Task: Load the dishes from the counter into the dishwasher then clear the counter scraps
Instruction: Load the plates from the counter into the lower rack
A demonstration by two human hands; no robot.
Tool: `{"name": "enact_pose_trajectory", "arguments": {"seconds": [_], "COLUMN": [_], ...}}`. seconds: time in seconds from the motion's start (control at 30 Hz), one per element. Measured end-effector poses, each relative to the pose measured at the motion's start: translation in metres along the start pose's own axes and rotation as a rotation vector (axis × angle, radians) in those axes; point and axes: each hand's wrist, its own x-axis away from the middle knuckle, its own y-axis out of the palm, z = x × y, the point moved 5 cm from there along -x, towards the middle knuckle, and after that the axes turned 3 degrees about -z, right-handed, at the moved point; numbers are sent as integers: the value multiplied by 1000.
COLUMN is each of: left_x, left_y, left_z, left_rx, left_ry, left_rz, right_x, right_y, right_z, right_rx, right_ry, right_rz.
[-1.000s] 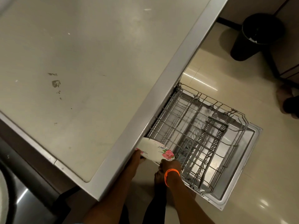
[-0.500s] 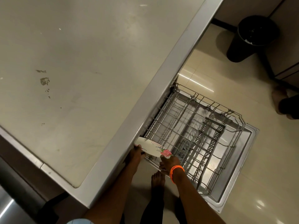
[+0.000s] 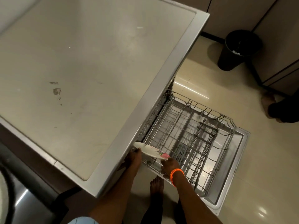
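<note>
A white plate (image 3: 149,150) with a pink flower print sits tilted at the near left corner of the pulled-out wire dishwasher rack (image 3: 186,143). My left hand (image 3: 134,157) holds the plate's left edge, partly tucked under the counter lip. My right hand (image 3: 169,165), with an orange bracelet at the wrist, grips the plate's right edge by the flower. The rest of the rack holds no dishes. Brown scraps (image 3: 56,91) and small crumbs lie on the steel counter (image 3: 80,54).
The open dishwasher door (image 3: 233,175) lies flat over the tiled floor. A black bin (image 3: 237,49) stands at the far right by dark cabinets. Another person's foot (image 3: 281,109) is at the right edge. My bare foot (image 3: 156,186) is below the rack.
The plate has tipped lower and flatter into the rack's corner, both hands staying on it. The camera view has shifted, showing more of the counter's far end.
</note>
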Motion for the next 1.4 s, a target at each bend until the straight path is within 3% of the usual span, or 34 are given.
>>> {"name": "enact_pose_trajectory", "arguments": {"seconds": [0.23, 0.37, 0.5, 0.8, 1.0, 1.13, 1.3, 1.4], "left_x": [102, 164, 215, 301, 336, 309, 322, 323], "left_y": [-29, -47, -67, -133, -212, -268, -352, -400], "left_z": [29, 42, 55, 40, 9, -21, -44, -63], "left_rx": [-64, -148, -151, 119, 279, 398, 520, 504], "left_ry": [65, 110, 158, 237, 284, 289, 255, 234], "left_rz": [-87, -161, -169, -62, 49, 119, 156, 233], "right_x": [41, 107, 191, 296, 323, 366, 344, 405], "right_y": [-23, -30, -32, -13, 51, 107, 189, 221], "right_z": [-2, -26, -54, -78, -95, -102, -116, -118], "right_rx": [254, 412, 421, 379, 645, 686, 708, 734], "right_ry": [-85, -162, -258, -497, -658, -732, -754, -760], "right_rz": [111, 144, 227, 173, 82, 47, -64, -72]}}
